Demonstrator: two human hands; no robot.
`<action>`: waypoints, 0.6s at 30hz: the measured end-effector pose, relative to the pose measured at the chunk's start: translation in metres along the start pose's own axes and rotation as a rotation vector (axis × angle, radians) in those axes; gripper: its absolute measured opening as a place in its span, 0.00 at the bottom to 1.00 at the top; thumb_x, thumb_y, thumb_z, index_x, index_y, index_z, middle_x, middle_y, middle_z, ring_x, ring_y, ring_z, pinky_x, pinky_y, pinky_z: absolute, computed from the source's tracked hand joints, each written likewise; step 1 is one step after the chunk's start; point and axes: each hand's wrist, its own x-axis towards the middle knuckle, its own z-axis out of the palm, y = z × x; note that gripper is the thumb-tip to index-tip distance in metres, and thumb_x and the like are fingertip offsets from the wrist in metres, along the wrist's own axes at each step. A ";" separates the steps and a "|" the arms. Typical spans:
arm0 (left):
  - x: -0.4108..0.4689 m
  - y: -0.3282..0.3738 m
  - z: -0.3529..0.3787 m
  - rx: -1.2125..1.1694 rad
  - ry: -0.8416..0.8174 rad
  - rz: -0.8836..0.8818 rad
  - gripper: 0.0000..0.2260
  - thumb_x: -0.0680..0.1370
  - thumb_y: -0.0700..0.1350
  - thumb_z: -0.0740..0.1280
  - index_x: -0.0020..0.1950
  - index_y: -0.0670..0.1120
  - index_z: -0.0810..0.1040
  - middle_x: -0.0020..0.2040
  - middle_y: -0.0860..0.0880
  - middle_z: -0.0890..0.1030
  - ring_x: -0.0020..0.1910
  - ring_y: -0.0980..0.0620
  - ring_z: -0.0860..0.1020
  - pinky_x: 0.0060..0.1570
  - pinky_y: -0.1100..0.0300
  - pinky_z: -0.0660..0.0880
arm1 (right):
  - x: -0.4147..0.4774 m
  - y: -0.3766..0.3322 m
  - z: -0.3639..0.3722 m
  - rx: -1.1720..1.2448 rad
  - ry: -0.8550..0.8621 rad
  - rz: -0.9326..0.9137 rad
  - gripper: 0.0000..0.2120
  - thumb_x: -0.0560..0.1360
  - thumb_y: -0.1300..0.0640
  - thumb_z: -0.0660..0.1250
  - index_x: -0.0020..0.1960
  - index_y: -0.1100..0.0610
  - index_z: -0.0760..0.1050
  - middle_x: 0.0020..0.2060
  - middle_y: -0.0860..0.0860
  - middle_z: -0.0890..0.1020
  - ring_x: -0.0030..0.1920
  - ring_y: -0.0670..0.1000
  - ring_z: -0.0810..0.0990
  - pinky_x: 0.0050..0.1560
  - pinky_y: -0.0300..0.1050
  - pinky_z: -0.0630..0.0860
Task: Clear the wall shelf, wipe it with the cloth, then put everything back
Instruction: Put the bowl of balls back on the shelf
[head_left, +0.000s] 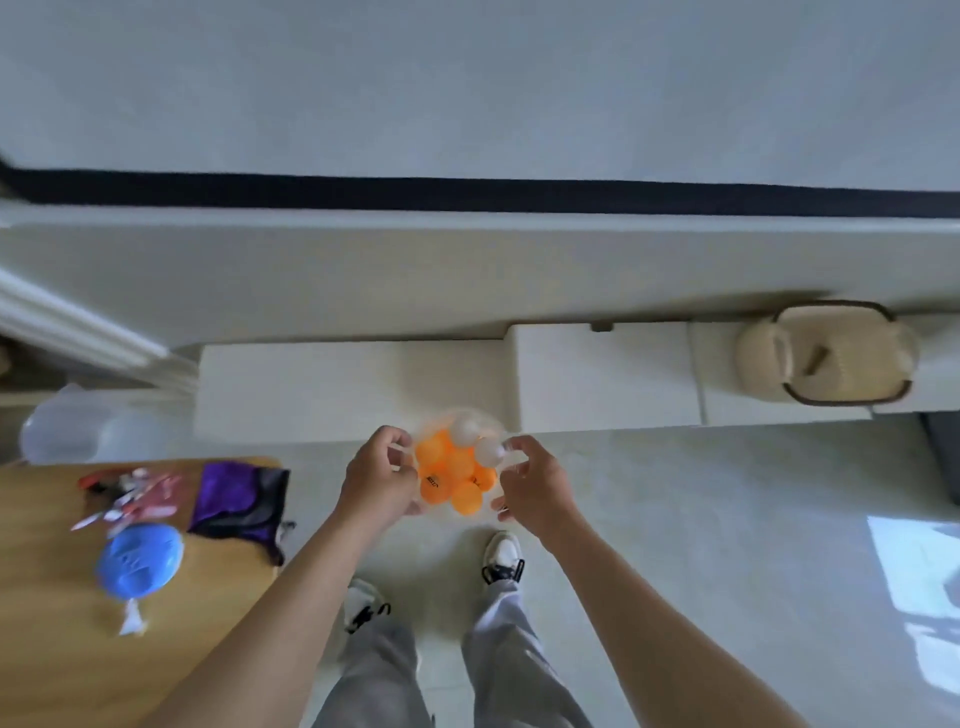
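**Bag of balls held between both hands in front of the shelf**

Nearest the camera, a clear bag of table-tennis balls (457, 473) is held in the air above the floor, between the two hands. The left hand (379, 480) is closed on the bag's left side, fingers pinched into the film near its top; the right hand (537, 491) is closed on the right side, thumb and fingertips gathered on the plastic. Mostly orange balls are seen, with two white ones uppermost.

The load is judged very light, but loose: the balls would shift and roll inside thin, slippery film, and could spill if the mouth were left slack. A hold at the gathered neck, or a cupped support underneath, is judged safest.

To the left, on the wooden desk (47, 649), a blue oval case (140, 561), a purple cloth (236, 501) and some red-and-white packets (132, 493) are laid. Beyond the hands, the white wall shelf (353, 384) appears bare here; further right a woven basket (831, 358) stands.
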 end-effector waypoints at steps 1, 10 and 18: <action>0.002 0.012 0.020 -0.002 -0.011 0.013 0.09 0.79 0.37 0.63 0.52 0.52 0.76 0.51 0.48 0.76 0.46 0.46 0.81 0.35 0.48 0.84 | 0.006 0.005 -0.020 0.025 0.021 0.008 0.18 0.76 0.68 0.55 0.57 0.49 0.74 0.43 0.59 0.83 0.35 0.57 0.85 0.37 0.52 0.85; 0.021 0.093 0.164 -0.198 -0.151 0.017 0.12 0.78 0.37 0.68 0.60 0.49 0.76 0.60 0.48 0.79 0.53 0.51 0.81 0.48 0.52 0.83 | 0.071 0.032 -0.166 0.192 0.208 0.062 0.18 0.77 0.69 0.56 0.58 0.51 0.74 0.39 0.59 0.81 0.30 0.55 0.83 0.39 0.56 0.85; 0.062 0.125 0.225 -0.118 -0.264 -0.012 0.28 0.78 0.37 0.66 0.76 0.54 0.67 0.61 0.50 0.76 0.58 0.50 0.80 0.53 0.52 0.82 | 0.126 0.038 -0.212 0.263 0.264 0.091 0.19 0.77 0.70 0.57 0.58 0.49 0.75 0.41 0.57 0.80 0.36 0.58 0.85 0.38 0.53 0.85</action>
